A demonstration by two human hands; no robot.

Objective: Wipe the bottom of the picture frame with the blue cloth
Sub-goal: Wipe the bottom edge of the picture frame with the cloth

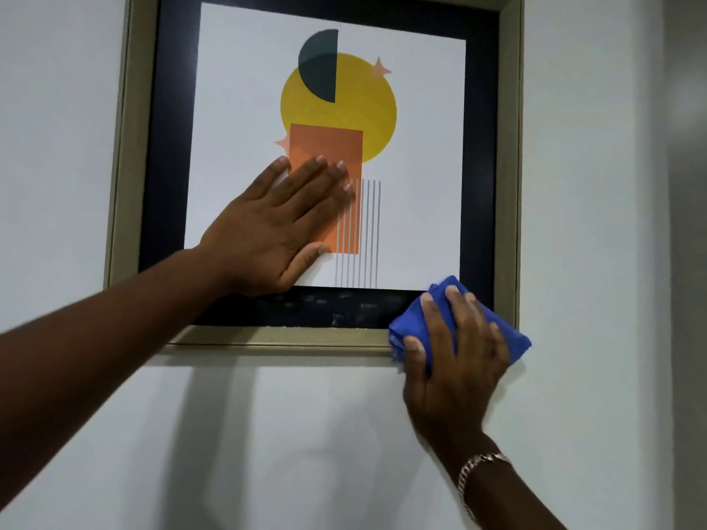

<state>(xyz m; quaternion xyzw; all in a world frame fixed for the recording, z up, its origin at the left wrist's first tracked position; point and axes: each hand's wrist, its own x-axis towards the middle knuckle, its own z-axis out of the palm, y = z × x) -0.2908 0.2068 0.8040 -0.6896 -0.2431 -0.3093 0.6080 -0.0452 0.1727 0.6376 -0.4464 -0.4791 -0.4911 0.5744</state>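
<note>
A picture frame [126, 154] with a beige outer edge and a black inner border hangs on a white wall. It holds a print of a yellow circle, a dark half circle and an orange rectangle. My left hand [275, 227] lies flat and open against the glass at the lower left of the print. My right hand [455, 357] presses a bunched blue cloth [411, 325] onto the frame's bottom right corner, fingers spread over it. Pale smudges show on the black bottom border [325, 307] left of the cloth.
The white wall [267, 434] stretches below and to both sides of the frame. A wall corner or edge [669, 262] runs vertically at the far right. A gold chain bracelet [478, 472] sits on my right wrist.
</note>
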